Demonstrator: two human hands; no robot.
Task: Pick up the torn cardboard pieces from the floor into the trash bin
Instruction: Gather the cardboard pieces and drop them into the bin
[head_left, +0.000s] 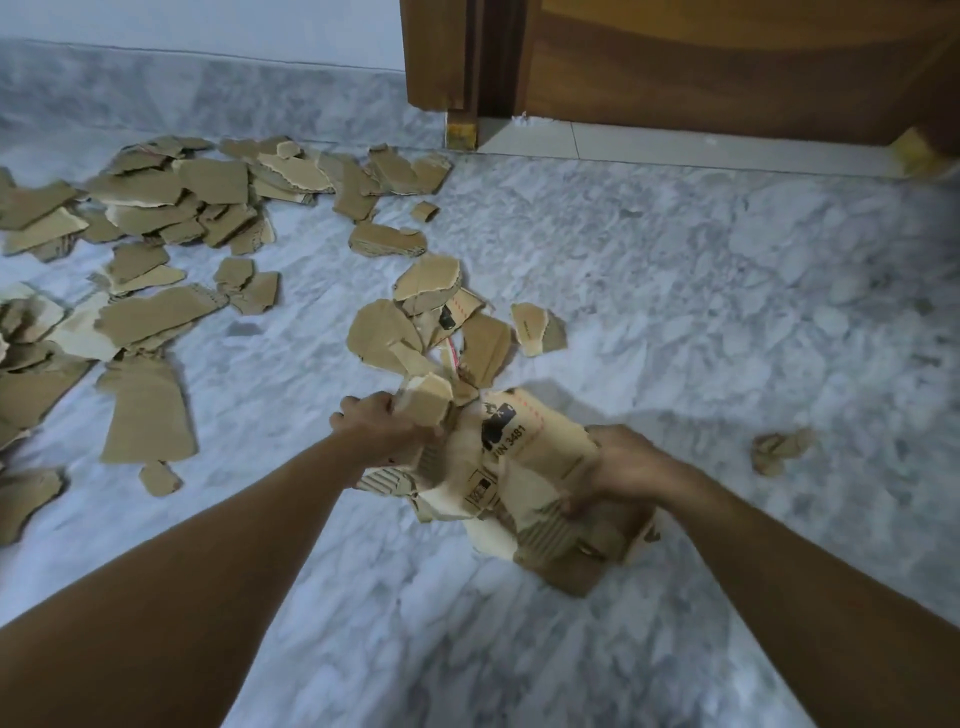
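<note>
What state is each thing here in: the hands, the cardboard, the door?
Left hand: fingers curled round a small torn cardboard piece.
Right hand: grips a bundle of printed cardboard pieces, held above the floor.
Scattered cardboard pieces: torn, lying loose on the marble floor.
Crumpled scrap: alone on the floor, right of the hands.
Wooden door: bottom edge visible, seemingly closed.
</note>
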